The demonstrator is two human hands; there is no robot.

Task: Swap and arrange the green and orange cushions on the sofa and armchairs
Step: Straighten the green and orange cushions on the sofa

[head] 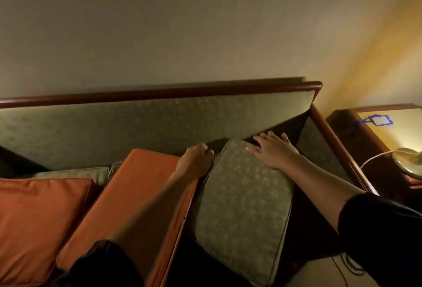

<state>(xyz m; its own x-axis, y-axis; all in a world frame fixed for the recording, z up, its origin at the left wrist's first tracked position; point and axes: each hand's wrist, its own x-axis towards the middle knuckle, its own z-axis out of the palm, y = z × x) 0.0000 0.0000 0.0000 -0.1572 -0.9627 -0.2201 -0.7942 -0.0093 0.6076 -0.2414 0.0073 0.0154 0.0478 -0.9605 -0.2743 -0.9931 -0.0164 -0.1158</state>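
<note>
A green patterned seat cushion lies tilted at the right end of the sofa, its far edge near the backrest. My left hand grips its far left corner, between it and an orange seat cushion. My right hand lies flat with fingers spread on the cushion's far right corner. An orange throw pillow sits at the left, with a green cushion showing behind it.
The sofa has a dark wooden frame and a green padded backrest against a plain wall. To the right stands a wooden side table with a lamp base, a cable and a small card. Cables lie on the floor at the lower right.
</note>
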